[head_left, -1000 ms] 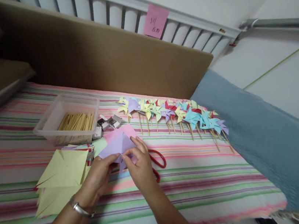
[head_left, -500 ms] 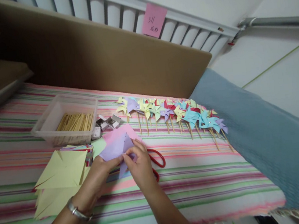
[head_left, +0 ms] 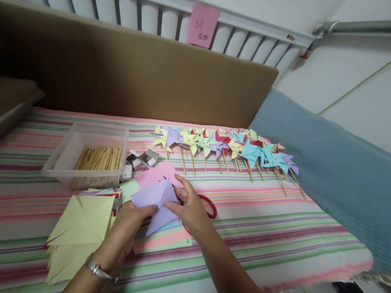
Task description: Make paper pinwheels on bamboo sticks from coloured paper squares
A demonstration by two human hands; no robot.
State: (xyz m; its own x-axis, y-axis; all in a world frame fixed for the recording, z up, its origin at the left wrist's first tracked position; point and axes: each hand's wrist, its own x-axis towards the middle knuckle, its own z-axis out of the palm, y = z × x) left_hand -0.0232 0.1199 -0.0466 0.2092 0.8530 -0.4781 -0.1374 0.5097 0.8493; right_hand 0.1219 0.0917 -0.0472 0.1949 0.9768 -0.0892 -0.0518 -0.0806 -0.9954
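Between my two hands is a sheet of purple paper with creases, its lower corner pointing toward me. My left hand is closed on its left side, thumb on top. My right hand grips the right side, thumb lying on the paper and fingers partly behind it. Under the purple sheet lie pink paper and other coloured sheets. Red-handled scissors are partly hidden behind my right hand. To the left sits a stack of yellow paper squares with slits cut from the corners.
A clear plastic box holds several wooden sticks. Small open boxes with metal bits stand beside it. Finished paper pinwheels on sticks lie in a row at the back right, before a cardboard panel.
The purple paper has turned and opened flatter. My right hand has gone from a pinch near the middle to a hold on the right edge, shifting slightly right.
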